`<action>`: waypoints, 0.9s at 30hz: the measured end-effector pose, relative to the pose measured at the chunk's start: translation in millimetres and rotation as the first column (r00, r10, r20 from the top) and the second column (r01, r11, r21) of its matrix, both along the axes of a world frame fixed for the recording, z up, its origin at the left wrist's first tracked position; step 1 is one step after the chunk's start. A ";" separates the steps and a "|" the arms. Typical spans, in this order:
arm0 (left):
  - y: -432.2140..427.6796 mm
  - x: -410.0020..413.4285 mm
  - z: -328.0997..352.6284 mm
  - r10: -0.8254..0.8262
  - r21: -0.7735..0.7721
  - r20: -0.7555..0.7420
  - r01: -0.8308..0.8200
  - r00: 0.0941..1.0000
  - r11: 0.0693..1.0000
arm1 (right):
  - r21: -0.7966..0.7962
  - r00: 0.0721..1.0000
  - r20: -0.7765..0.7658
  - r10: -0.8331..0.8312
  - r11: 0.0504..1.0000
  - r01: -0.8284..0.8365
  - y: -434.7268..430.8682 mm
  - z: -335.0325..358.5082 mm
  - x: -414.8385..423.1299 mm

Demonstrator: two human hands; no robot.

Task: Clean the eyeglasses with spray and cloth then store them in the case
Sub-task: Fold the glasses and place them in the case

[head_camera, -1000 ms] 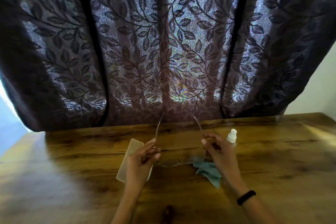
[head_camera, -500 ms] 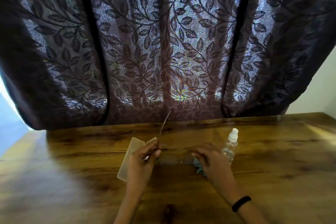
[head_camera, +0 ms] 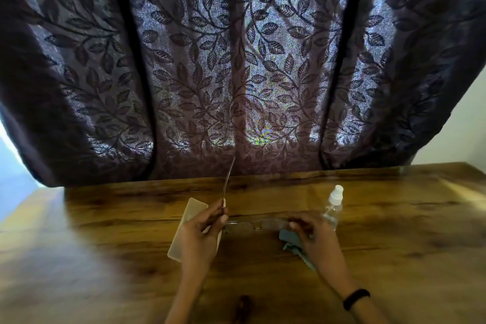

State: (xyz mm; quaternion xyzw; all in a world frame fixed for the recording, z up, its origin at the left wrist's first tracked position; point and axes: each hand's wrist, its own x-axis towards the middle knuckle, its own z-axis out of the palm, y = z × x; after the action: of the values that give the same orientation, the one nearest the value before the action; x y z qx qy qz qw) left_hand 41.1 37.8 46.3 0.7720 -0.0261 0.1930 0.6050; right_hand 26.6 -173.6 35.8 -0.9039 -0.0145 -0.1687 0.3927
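1. Two bare hands hold a pair of eyeglasses (head_camera: 252, 225) low over a wooden table (head_camera: 394, 231), in front of a dark curtain (head_camera: 236, 60) patterned with leaves.
2. Pinched shut, the left hand (head_camera: 201, 234) grips the eyeglasses at their left end, thumb and fingers closed around the hinge area.
3. From that grip the left temple arm (head_camera: 228, 179) sticks up and away from the person, a thin pale line rising against the curtain.
4. Clear lenses stretch between the two hands and look faint and blurred against the wood.
5. At the other end the right hand (head_camera: 313, 231) is curled over the right side of the frame, fingers bent down and closed on it; the exact grip under the fingers is hidden.
6. Under and just beside the right hand lies a teal cloth (head_camera: 290, 241), its zigzag edge showing near the wrist; whether the fingers also touch it cannot be told.
7. Behind the right hand stands a small clear spray bottle (head_camera: 333, 208) with a white cap, upright on the table.
8. Partly covered by the left hand, a pale translucent case (head_camera: 185, 226) lies flat on the table, closed as far as can be seen.
9. Around the right wrist sits a black band (head_camera: 356, 298).
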 end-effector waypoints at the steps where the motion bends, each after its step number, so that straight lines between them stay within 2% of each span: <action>1: -0.6 -0.3 0.0 -0.004 0.010 -0.009 0.004 1.000 1.000 | 0.016 1.000 -0.014 0.001 1.000 -0.001 -0.2 -1.0 1.0; 4: -1.1 0.8 -0.4 -0.014 0.039 -0.037 0.015 0.999 0.999 | 0.074 0.999 -0.046 -0.002 0.997 0.005 -1.6 -3.4 3.1; 8: -2.2 3.6 2.3 -0.024 0.151 -0.034 0.029 0.999 0.988 | 0.134 0.999 -0.040 -0.004 0.991 0.010 -1.6 -3.3 4.2; 12: -3.8 3.3 6.3 -0.039 0.276 0.049 0.025 0.998 0.961 | 0.198 0.999 -0.036 0.015 0.980 -0.007 -0.9 -2.1 4.8; 15: -2.5 3.3 1.9 -0.103 0.525 0.073 0.050 0.992 0.849 | 0.220 0.999 -0.002 0.035 0.975 -0.033 0.9 -0.5 4.5; 17: -2.3 3.0 -1.5 -0.129 0.623 0.043 0.075 0.991 0.779 | 0.240 0.999 0.020 0.030 0.970 -0.034 2.8 2.0 5.4; 21: -1.3 -0.4 -2.8 -0.151 0.613 0.007 0.115 0.989 0.781 | 0.340 1.000 0.018 0.017 0.940 -0.022 4.6 8.1 10.1; 27: 2.5 -1.2 -5.0 -0.165 0.539 -0.172 0.233 0.971 0.809 | 0.447 0.997 0.033 0.064 0.892 -0.072 12.3 16.5 17.1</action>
State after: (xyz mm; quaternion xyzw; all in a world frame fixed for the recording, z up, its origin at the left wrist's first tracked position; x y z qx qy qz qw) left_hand 39.9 40.4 41.3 0.9172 -0.1262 0.0671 0.3720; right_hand 43.6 -161.3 52.3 -0.7867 -0.0104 -0.1613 0.5957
